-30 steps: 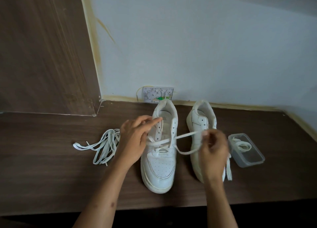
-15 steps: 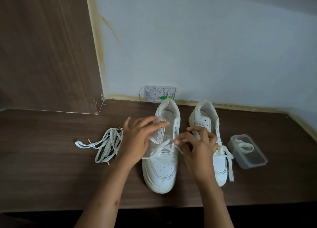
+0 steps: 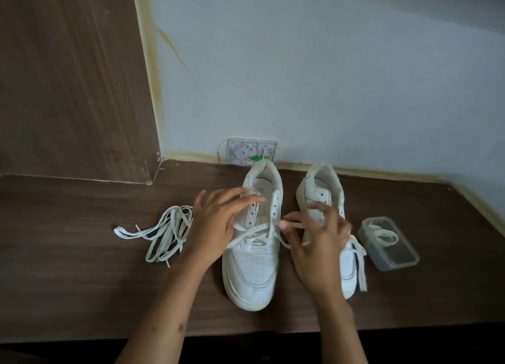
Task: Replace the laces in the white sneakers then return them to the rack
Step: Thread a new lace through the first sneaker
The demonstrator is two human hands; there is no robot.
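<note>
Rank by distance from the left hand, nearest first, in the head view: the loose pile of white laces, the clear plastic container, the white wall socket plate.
From the left hand:
1. Loose pile of white laces, just left of it.
2. White wall socket plate, behind, on the wall.
3. Clear plastic container, far right, beyond both sneakers.

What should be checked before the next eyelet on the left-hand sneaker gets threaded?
1. Sneaker being laced flat on the table: ok.
2. Lace crossed through the lowest eyelets: ok.
3. Upper eyelets open: ok.
4. Right hand pinching the lace end: ok.
5. Left hand steadying the shoe: cannot tell, fingers spread over it.
6. Other sneaker laced: not ok.
</note>
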